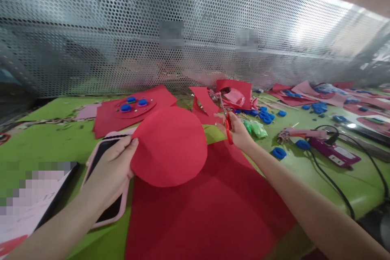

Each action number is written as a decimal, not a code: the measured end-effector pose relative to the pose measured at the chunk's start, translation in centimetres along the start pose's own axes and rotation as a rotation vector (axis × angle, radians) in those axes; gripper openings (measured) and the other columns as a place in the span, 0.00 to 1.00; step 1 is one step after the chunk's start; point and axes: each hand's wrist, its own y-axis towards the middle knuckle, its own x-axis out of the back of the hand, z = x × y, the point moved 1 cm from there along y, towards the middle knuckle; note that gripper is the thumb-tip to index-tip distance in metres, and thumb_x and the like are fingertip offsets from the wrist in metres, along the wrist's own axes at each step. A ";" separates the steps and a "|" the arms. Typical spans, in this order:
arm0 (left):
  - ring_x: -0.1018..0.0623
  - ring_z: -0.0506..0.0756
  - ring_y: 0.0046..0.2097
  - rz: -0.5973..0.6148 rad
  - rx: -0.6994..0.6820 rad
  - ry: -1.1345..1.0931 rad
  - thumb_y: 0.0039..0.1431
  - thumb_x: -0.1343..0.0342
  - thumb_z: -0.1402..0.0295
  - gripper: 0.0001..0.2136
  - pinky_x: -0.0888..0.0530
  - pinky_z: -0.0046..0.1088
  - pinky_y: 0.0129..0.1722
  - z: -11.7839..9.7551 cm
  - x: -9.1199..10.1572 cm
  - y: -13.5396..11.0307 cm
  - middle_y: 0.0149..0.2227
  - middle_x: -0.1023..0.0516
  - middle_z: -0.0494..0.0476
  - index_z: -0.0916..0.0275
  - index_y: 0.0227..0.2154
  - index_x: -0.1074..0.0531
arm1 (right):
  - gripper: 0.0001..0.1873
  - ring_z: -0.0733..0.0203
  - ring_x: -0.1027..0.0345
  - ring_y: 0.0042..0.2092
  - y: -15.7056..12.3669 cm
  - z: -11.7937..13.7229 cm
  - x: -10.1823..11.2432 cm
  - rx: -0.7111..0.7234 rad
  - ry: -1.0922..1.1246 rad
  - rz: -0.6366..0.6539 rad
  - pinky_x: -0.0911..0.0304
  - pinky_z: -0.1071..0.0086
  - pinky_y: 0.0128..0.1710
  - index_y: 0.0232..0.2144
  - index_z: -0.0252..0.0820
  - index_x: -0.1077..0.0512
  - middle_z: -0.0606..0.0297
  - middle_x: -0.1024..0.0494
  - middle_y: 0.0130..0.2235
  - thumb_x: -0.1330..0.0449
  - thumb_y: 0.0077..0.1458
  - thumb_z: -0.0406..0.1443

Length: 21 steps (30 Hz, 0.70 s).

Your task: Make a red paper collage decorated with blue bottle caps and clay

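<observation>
A round disc of red paper is pinched at its left edge by my left hand, thumb on top. The disc is held up over a large red sheet on the green table. To the right of the disc, my right hand has its fingers around the red handles of a pair of scissors, blades pointing up and away. A phone in a pink case lies under my left hand and forearm, partly hidden.
Red sheets bear a disc with blue caps. Paper scraps, more blue caps and a green packet lie behind. At right are a glue gun, a purple power strip and cables. A perforated metal panel closes off the back.
</observation>
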 end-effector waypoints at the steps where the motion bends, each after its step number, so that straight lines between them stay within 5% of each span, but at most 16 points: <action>1: 0.23 0.50 0.28 0.004 0.016 -0.045 0.42 0.37 0.58 0.16 0.28 0.20 0.22 -0.1 -0.1 -0.1 0.29 0.21 0.49 0.57 0.35 0.27 | 0.19 0.60 0.29 0.38 -0.3 0.5 -0.2 -0.003 0.006 0.014 0.31 0.63 0.37 0.26 0.42 0.40 0.66 0.28 0.32 0.36 0.47 0.46; 8: 0.23 0.49 0.30 0.079 0.018 -0.158 0.44 0.36 0.56 0.13 0.25 0.20 0.26 0.1 -0.6 -0.7 0.31 0.21 0.46 0.53 0.32 0.28 | 0.25 0.63 0.29 0.23 -3.0 3.4 -2.2 -0.168 0.051 0.273 0.36 0.75 0.15 0.23 0.42 0.41 0.73 0.34 0.23 0.28 0.32 0.43; 15: 0.20 0.54 0.32 0.263 0.139 -0.036 0.40 0.34 0.56 0.18 0.21 0.27 0.32 0.0 -0.6 -0.8 0.34 0.20 0.52 0.57 0.34 0.27 | 0.24 0.71 0.36 0.18 -1.9 3.0 -0.6 -0.165 -0.032 0.059 0.44 0.78 0.12 0.22 0.41 0.42 0.77 0.35 0.21 0.28 0.32 0.36; 21: 0.20 0.55 0.37 0.306 0.134 -0.019 0.49 0.39 0.58 0.14 0.21 0.32 0.39 0.2 -0.5 -0.7 0.38 0.21 0.55 0.59 0.37 0.28 | 0.22 0.71 0.39 0.17 -2.3 4.1 0.0 -0.157 -0.022 0.032 0.45 0.76 0.13 0.22 0.42 0.40 0.76 0.36 0.19 0.28 0.33 0.36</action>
